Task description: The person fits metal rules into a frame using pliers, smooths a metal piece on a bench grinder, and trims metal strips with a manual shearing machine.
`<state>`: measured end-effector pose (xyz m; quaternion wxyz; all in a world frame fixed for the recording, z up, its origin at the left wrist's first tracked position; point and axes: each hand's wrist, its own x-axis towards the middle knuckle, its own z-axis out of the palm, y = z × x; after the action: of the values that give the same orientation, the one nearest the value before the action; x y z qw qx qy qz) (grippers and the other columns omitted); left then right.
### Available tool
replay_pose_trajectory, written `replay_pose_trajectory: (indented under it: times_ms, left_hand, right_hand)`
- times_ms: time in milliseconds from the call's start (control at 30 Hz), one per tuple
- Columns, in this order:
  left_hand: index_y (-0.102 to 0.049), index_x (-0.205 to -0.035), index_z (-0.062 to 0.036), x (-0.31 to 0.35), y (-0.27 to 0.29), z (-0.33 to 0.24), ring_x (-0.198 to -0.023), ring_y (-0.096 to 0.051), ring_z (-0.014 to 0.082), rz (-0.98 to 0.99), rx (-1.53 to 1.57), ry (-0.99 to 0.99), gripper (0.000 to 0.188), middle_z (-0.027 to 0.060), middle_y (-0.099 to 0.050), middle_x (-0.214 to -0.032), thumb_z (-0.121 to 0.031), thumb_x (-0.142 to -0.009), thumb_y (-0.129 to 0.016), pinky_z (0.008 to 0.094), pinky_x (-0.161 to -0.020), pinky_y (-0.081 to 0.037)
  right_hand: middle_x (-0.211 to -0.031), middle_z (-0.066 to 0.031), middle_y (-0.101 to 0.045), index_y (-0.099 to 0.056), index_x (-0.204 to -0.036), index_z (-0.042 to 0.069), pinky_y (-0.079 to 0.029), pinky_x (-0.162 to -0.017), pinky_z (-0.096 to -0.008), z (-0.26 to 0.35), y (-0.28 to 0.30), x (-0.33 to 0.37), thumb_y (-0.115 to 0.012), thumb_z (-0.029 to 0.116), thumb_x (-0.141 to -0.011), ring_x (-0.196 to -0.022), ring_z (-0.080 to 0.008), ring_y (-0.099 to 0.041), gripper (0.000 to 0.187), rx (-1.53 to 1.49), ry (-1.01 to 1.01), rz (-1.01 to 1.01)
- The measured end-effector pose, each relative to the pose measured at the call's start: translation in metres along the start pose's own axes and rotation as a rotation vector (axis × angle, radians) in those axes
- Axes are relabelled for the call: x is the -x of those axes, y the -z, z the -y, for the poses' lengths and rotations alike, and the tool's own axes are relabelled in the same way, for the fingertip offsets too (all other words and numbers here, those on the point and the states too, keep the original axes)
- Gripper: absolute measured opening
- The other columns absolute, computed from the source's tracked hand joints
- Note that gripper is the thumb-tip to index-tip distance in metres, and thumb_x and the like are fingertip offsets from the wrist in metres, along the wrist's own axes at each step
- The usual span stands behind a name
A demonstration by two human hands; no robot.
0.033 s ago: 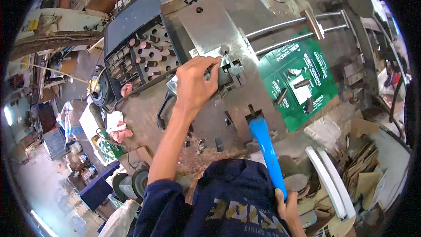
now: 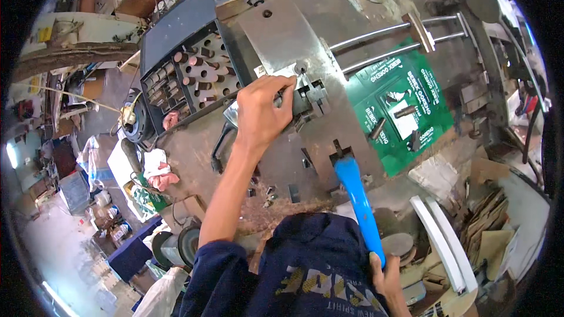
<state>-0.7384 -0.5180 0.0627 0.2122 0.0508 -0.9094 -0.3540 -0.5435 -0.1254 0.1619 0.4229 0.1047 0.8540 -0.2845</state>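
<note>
Clasping the lower end of a long-handled, blue, hammer-like tool [image 2: 359,205] with the right hand [image 2: 388,279], wrapped firmly round the grip. Held far from its dark metal head [image 2: 341,155], presumably for leverage, and reaching from beside the navy printed top [image 2: 317,249] to over the worn brown workbench [image 2: 194,147]. Cannot tell whether resting there or raised slightly.

Drawing the fingertips of the left hand [image 2: 261,105] together at a slotted grey steel block [image 2: 316,93], farther up the bench. Cannot tell whether pinching a small part or only touching the steel; perhaps placed there to steady something.

Backed by a broad, flat steel plate [image 2: 276,29] with a round hole near its far end. Flanked on the left by an open dark grey metal case [image 2: 179,29] of short, reddish-ended cylinders [image 2: 189,80], many standing in round holes, probably for easy sorting. Flanked on the right by a glossy green printed sheet [image 2: 390,164], seemingly spread as a mat for several dark metal pieces [image 2: 405,111]. Bordered beyond by two shiny parallel rods [image 2: 370,37] and, at lower left, by a dark-wheeled bench grinder [image 2: 189,245].
</note>
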Motion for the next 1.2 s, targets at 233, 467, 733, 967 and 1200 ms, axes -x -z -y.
replay_pose_trajectory:
  times_ms: [233, 467, 733, 967, 1200]
  left_hand:
    - [-0.074, -0.090, -0.0006, 0.001, -0.004, -0.003, -0.074, -0.073, 0.0220, 0.005, 0.010, 0.043, 0.012, 0.0142, -0.074, -0.088, 0.000, -0.079, -0.073, 0.0299, -0.066, -0.056]
    - [-0.074, -0.090, -0.0001, 0.006, 0.005, -0.004, -0.072, -0.072, 0.0232, 0.006, 0.027, 0.032, 0.013, 0.0152, -0.073, -0.086, 0.002, -0.078, -0.072, 0.0297, -0.063, -0.055]
    - [-0.072, -0.094, -0.0010, -0.010, 0.077, -0.095, -0.069, -0.065, 0.0248, -0.018, -0.019, -0.431, 0.025, 0.0104, -0.068, -0.080, 0.009, -0.071, -0.072, 0.0320, -0.059, -0.051]
    - [-0.073, -0.092, 0.0011, 0.015, 0.055, -0.232, -0.068, -0.066, 0.0248, 0.297, 0.336, -0.653, 0.028, 0.0125, -0.070, -0.079, 0.015, -0.067, -0.073, 0.0307, -0.062, -0.052]
    - [-0.071, -0.091, 0.0076, 0.168, 0.016, -0.362, -0.065, -0.063, 0.0226, 0.917, 0.610, -0.848, 0.016, 0.0168, -0.069, -0.078, 0.014, -0.076, -0.071, 0.0292, -0.061, -0.048]
  right_hand:
    - [-0.105, -0.0297, -0.059, -0.060, -0.115, -0.006, -0.040, -0.089, -0.0473, 0.000, 0.002, -0.006, -0.056, 0.045, -0.095, -0.096, -0.0410, -0.053, 0.055, 0.005, -0.019, 0.010]
    - [-0.084, -0.0233, -0.063, -0.066, -0.105, -0.001, -0.041, -0.081, -0.0460, 0.013, -0.002, -0.005, -0.056, 0.046, -0.096, -0.082, -0.0382, -0.055, 0.049, -0.040, 0.060, -0.018]
    - [-0.084, -0.0285, -0.065, -0.069, -0.101, -0.003, -0.048, -0.081, -0.0492, -0.009, -0.026, -0.026, -0.055, 0.056, -0.093, -0.084, -0.0423, -0.062, 0.062, -0.033, 0.066, -0.008]
    - [-0.113, -0.0199, -0.063, -0.059, -0.127, 0.003, -0.050, -0.087, -0.0429, 0.000, 0.006, -0.013, -0.077, 0.036, -0.083, -0.101, -0.0350, -0.063, 0.058, -0.232, 0.547, -0.651]
    - [-0.094, -0.0091, -0.068, -0.070, -0.103, 0.002, -0.053, -0.075, -0.0360, -0.067, -0.024, 0.124, -0.076, 0.007, -0.081, -0.086, -0.0264, -0.064, 0.023, -0.595, 0.742, -1.494]
